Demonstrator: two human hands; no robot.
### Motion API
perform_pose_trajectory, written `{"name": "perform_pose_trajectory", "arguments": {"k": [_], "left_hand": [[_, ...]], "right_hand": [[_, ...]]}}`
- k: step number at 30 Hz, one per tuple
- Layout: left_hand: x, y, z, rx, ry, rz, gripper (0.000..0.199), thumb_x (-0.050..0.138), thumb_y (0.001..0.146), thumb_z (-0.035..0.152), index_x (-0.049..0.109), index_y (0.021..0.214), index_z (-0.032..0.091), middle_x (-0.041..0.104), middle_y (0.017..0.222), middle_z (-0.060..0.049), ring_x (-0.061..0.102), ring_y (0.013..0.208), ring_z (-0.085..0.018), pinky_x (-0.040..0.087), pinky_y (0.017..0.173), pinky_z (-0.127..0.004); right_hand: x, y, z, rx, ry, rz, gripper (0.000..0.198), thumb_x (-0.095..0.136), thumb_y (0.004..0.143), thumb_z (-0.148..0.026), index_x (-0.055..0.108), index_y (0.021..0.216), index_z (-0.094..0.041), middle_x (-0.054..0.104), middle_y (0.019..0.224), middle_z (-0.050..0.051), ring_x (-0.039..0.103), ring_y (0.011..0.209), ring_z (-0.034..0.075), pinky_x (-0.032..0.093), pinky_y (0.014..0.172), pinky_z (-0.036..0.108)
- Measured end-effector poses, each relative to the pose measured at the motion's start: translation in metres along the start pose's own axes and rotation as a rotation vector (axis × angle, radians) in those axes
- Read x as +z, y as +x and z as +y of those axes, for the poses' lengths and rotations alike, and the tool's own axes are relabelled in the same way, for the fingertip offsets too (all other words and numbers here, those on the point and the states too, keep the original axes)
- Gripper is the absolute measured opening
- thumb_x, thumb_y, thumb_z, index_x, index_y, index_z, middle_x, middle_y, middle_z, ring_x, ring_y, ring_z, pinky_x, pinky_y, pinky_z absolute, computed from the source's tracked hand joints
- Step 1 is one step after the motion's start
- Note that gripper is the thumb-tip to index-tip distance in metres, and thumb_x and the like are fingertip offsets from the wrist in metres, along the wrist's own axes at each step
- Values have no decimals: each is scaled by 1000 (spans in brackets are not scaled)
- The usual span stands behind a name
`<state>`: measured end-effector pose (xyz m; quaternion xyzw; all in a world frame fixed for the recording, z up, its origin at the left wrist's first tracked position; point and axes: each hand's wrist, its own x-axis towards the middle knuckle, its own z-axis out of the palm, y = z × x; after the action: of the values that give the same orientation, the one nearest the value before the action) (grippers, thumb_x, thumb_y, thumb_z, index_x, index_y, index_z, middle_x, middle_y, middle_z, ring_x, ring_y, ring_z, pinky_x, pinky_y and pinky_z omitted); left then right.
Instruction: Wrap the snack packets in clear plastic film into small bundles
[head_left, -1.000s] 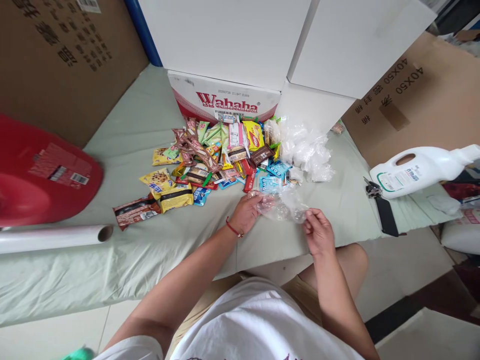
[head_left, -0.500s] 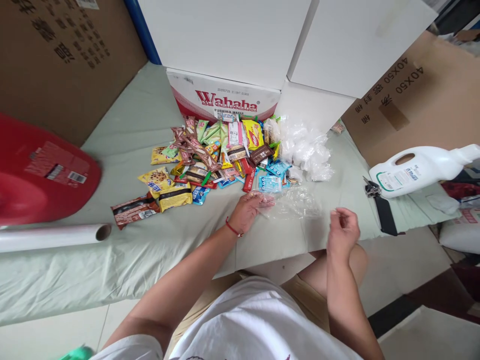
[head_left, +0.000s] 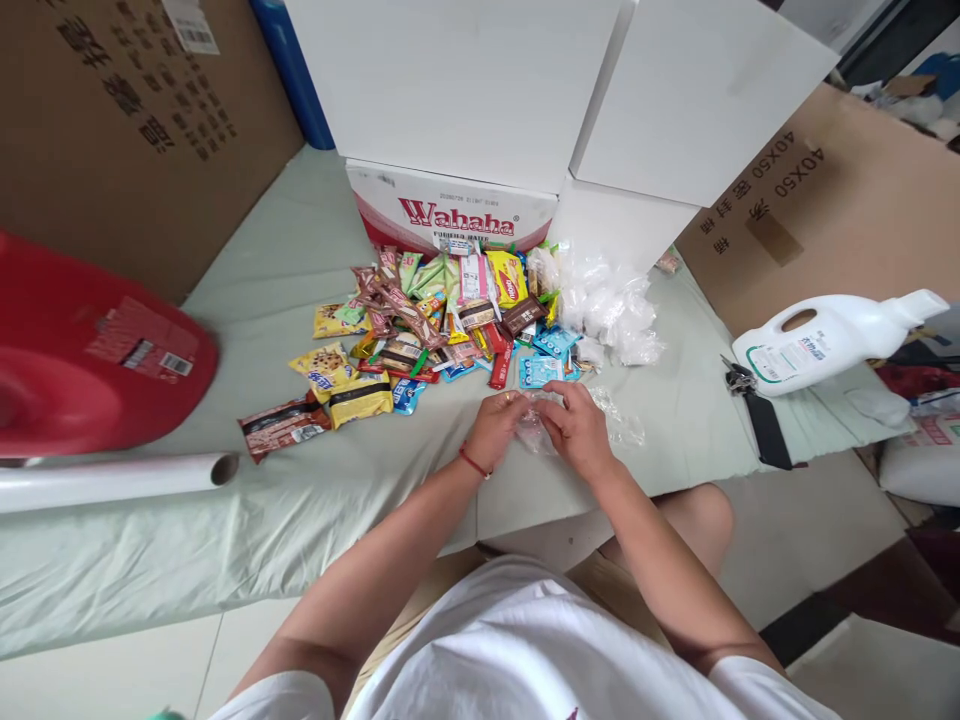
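My left hand (head_left: 495, 428) and my right hand (head_left: 577, 432) meet over the near part of the cloth-covered table. Between them is a clear plastic bag (head_left: 534, 436), with the fingers of both hands closed on it. Part of the bag is hidden behind the right hand; more clear plastic (head_left: 624, 418) shows to the right of that hand. Just beyond my fingers lie light-blue packets (head_left: 541, 371), at the near edge of a heap of wrapped snacks (head_left: 420, 310). To the right of the heap is a pile of crumpled clear bags (head_left: 611, 300).
White boxes (head_left: 457, 80) stand behind the heap, above a Wahaha carton (head_left: 457, 210). A red jug (head_left: 97, 350) and a white roll (head_left: 112, 480) are at left. A white bottle (head_left: 825, 345) lies at right beside keys and a black strap (head_left: 766, 428). Cardboard boxes flank both sides.
My right hand has moved left from the table's right part to join my left hand at the clear bag. The left hand stays at the bag. The view has shifted slightly.
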<state>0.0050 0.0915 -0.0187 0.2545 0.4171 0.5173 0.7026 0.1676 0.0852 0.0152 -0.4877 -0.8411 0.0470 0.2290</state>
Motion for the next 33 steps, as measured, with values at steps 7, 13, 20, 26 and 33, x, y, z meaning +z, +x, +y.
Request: {"name": "perform_pose_trajectory", "arguments": {"k": [7, 13, 20, 26, 33], "left_hand": [[-20, 9, 11, -26, 20, 103, 36, 83, 72, 40, 56, 64, 18, 76, 81, -6, 71, 70, -17, 53, 65, -26], [-44, 20, 38, -62, 17, 182, 29, 77, 83, 34, 55, 74, 19, 78, 87, -9, 75, 75, -18, 56, 69, -27], [-44, 30, 53, -89, 80, 205, 14, 70, 88, 23, 58, 81, 18, 76, 84, -10, 75, 80, -18, 60, 81, -33], [-39, 7, 71, 139, 299, 315, 13, 72, 83, 25, 59, 82, 21, 73, 104, -11, 67, 117, -30, 54, 99, -45], [43, -30, 81, 791, 942, -242, 22, 73, 76, 18, 73, 98, 22, 67, 133, -15, 34, 153, -41, 4, 129, -60]], "right_hand": [[-30, -47, -14, -75, -56, 161, 27, 52, 105, -24, 79, 106, -27, 73, 104, 8, 56, 83, 20, 45, 74, 34], [-53, -108, -32, -137, -156, 171, 24, 54, 101, -15, 75, 107, -26, 72, 88, 5, 61, 74, 17, 45, 70, 34], [-21, -144, -73, -206, -174, -21, 25, 51, 99, -8, 64, 83, -21, 57, 70, 1, 52, 64, 17, 40, 66, 34], [22, -125, -93, -308, -164, -114, 22, 50, 99, -10, 60, 83, -21, 56, 75, 1, 50, 67, 18, 35, 65, 35], [29, -117, -89, -387, -157, -293, 9, 57, 99, -14, 64, 95, -19, 64, 83, 3, 54, 75, 19, 34, 69, 35]]}}
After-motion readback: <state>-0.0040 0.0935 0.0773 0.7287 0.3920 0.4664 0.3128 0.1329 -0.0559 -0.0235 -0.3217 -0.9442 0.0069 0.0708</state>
